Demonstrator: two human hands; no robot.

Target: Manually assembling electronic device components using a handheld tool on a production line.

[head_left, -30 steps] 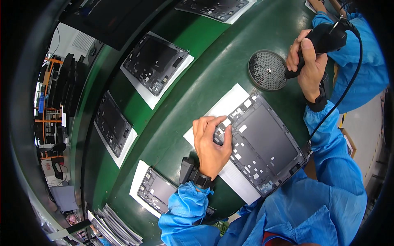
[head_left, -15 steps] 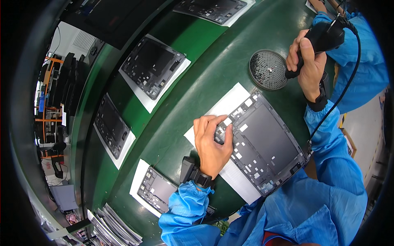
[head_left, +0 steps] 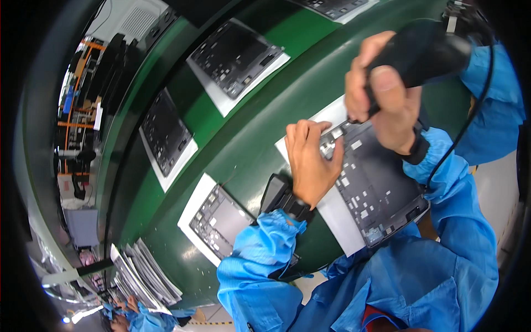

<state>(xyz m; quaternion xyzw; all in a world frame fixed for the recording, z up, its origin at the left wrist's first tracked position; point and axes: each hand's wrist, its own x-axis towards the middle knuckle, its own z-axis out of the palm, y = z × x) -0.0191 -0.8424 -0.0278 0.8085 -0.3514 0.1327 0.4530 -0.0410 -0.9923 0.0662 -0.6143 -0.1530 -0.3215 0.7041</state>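
A dark, flat device frame, shaped like a tablet housing and dotted with small white patches, lies on a white sheet before me. My left hand rests at its upper left corner, fingers curled over the edge and thumb on the surface. In my right hand, blurred by motion, is a black corded electric screwdriver. Its tip points down at the frame's upper edge, close to my left fingertips; whether it touches cannot be made out.
More such frames lie on white sheets: one at lower left, others on the green strip beyond. A paper stack stands lower left. A black cord hangs beside my right arm. Another person's blue sleeve is at right; other hands show bottom left.
My right hand has brought the electric screwdriver from the round dish of screws to the frame's upper edge, now hiding the dish. My left hand stays at the corner. The view has shifted.
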